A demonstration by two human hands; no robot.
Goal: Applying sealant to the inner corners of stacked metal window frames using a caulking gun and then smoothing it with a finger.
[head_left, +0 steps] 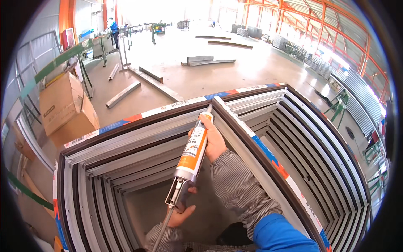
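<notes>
An orange and white sealant cartridge (194,145) sits in a caulking gun (179,189) with a metal rod trailing toward me. My right hand (213,138) is closed around the cartridge's front end, near the nozzle. At the gun's rear, my left hand (181,216) grips the handle; some of its fingers are hidden behind the gun. The nozzle tip points into the corner where the middle bar (252,140) meets the far rail of the top window frame (138,132); I cannot tell whether it touches. More frames are stacked beneath, with dark strips and printed protective tape.
A cardboard box (63,107) stands beyond the stack's left side, near a green rail (58,63). Metal profiles (155,84) lie on the floor ahead. A person in blue (113,31) stands far left. Stacked profiles (357,90) and green stands (338,103) are at right.
</notes>
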